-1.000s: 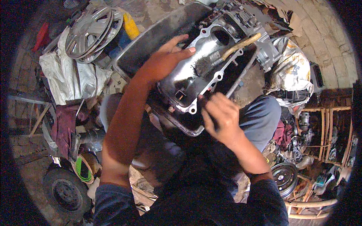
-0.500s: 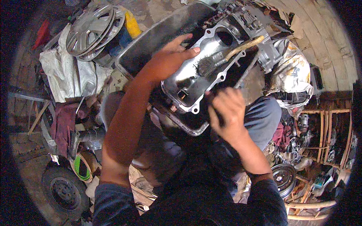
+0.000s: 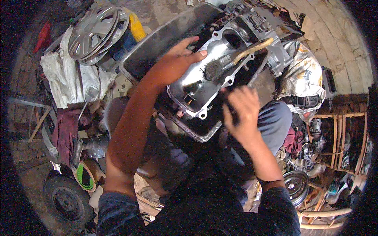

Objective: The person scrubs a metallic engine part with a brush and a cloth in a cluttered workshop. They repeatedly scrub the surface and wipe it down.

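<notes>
A shiny cast-metal housing (image 3: 201, 84), open on top and with bolt holes along its rim, rests tilted in a dark tub (image 3: 136, 49). My left hand (image 3: 179, 59) grips its left side, the thumb over the rim and the index finger stretched out. Inside the housing lies a paint brush (image 3: 218, 67) with dark bristles, its wooden handle reaching past the right rim. My right hand (image 3: 245, 110) is beside the housing's lower right edge, fingers curled in and slightly blurred. What it holds, if anything, is hidden.
More greasy metal parts (image 3: 256, 25) sit at the tub's far end. Wheel covers (image 3: 96, 33) and a white sack (image 3: 67, 80) are to the left, a tyre (image 3: 67, 198) lower left. At right are a stuffed white bag (image 3: 305, 72), a wheel rim (image 3: 296, 187) and wooden frames (image 3: 336, 137).
My right hand has shifted slightly right and up along the housing's edge. My left hand keeps its hold, and the brush stays inside the housing.
</notes>
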A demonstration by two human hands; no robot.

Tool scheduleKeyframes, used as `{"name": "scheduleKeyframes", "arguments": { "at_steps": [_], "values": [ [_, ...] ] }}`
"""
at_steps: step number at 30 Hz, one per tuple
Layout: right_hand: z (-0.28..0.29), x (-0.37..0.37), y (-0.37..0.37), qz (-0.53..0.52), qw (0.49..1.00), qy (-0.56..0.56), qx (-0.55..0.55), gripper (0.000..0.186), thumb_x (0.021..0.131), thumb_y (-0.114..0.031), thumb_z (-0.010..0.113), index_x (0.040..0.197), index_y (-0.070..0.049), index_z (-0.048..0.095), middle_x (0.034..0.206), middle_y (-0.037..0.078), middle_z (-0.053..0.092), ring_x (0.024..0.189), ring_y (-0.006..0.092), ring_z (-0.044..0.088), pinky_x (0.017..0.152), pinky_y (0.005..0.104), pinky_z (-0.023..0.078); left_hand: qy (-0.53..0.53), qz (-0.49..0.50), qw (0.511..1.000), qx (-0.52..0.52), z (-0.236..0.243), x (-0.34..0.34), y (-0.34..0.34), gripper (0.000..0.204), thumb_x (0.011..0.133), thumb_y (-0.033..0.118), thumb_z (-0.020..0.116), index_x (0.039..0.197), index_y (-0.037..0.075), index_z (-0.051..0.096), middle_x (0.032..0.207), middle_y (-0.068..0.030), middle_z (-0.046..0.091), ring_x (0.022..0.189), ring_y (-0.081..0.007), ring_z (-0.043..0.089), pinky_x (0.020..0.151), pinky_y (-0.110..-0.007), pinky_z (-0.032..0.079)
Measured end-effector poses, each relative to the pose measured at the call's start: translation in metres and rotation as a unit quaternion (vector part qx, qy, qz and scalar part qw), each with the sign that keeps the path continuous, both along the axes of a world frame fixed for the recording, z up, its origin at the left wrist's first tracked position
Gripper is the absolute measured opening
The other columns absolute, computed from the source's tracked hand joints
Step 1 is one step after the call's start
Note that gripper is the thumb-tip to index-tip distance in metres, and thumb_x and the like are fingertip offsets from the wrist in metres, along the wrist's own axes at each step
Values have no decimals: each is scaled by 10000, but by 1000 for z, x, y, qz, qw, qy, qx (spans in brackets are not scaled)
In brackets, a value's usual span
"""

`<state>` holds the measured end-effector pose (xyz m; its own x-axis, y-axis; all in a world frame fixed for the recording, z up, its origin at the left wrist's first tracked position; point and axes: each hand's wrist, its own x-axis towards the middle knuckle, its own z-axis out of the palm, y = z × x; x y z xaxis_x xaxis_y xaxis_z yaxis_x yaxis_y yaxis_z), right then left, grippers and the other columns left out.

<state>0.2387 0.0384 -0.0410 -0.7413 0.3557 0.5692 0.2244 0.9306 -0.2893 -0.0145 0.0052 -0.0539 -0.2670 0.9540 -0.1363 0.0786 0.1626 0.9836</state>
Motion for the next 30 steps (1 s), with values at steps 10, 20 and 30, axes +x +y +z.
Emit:
{"name": "scheduleKeyframes", "arguments": {
  "at_steps": [10, 20, 30],
  "values": [
    [-3, -4, -25, 63, 998, -17, -14, 314, 678, 23, 747, 989, 8, 715, 810, 115, 586, 771, 297, 551, 704, 416, 382, 3, -5, 1000, -7, 3, -1, 0, 814, 910, 506, 737, 1556, 114, 434, 1233, -209, 681, 1048, -245, 675, 927, -359, 518],
    [-3, -2, -23, 32, 999, 4, -23, 319, 709, 20, 751, 1027, 2, 738, 781, 77, 619, 761, 266, 569, 746, 407, 393, -9, -4, 1000, 20, 1, 0, 0, 818, 917, 473, 740, 1555, 75, 419, 1171, -217, 702, 995, -240, 690, 891, -355, 530],
    [0, 1, -33, 48, 998, -29, -28, 378, 633, -10, 748, 1011, 8, 744, 736, 65, 564, 743, 269, 542, 718, 419, 387, 14, 11, 1000, 0, 2, 1, 0, 701, 975, 381, 711, 1550, 94, 431, 1175, -158, 708, 1061, -199, 666, 932, -344, 522]
  ]
}}
